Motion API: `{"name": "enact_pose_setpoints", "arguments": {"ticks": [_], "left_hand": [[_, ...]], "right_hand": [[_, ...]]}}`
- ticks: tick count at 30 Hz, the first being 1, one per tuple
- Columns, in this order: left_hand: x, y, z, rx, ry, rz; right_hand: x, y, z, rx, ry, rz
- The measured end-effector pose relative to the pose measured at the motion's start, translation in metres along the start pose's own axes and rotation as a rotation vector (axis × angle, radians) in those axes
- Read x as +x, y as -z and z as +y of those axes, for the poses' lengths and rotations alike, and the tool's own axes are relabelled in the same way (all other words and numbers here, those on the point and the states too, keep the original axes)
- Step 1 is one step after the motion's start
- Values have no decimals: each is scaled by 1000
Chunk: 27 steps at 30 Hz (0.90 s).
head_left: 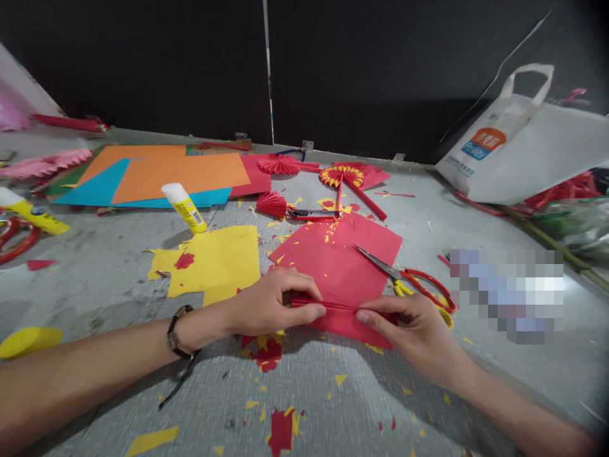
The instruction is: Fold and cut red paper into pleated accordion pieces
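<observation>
"Head camera: what do the fingers have hold of?"

"Left hand (280, 299): thumb and fingers nearly closed, pinching a narrow folded red paper strip (340, 306) toward its left end. Right hand (413, 324): likewise, pinching it toward the right."

"Where is the strip?"

"Stretched between both hands, over the near part of a red paper sheet (328, 273). Whether they touch, one cannot tell."

"Nearby?"

"Scissors (391, 271) just beyond the right hand, blades over the sheet; yellow paper (228, 257) beyond the left wrist; a glue stick (184, 206) at its far edge."
</observation>
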<state>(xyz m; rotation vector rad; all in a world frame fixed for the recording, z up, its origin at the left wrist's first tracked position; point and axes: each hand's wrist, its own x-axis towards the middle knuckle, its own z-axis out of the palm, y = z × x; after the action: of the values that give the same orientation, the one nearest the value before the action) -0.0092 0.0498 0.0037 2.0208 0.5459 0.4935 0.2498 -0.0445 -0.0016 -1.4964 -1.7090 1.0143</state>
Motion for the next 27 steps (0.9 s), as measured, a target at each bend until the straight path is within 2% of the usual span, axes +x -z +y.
{"name": "enact_pose_setpoints", "arguments": {"ticks": [8, 13, 21, 25, 27], "left_hand": [[-1, -4, -6, 92, -96, 1], [-2, -3, -6, 84, -83, 49], [-2, -1, 0, 108, -40, 100], [-2, 0, 5, 87, -23, 109], [-2, 0, 5, 75, -2, 126]], "right_hand": [[-1, -3, -6, -59, 8, -18], [1, 2, -6, 16, 0, 56], [1, 10, 0, 40, 21, 47], [2, 11, 2, -14, 62, 31], [2, 11, 3, -93, 132, 111]]}}
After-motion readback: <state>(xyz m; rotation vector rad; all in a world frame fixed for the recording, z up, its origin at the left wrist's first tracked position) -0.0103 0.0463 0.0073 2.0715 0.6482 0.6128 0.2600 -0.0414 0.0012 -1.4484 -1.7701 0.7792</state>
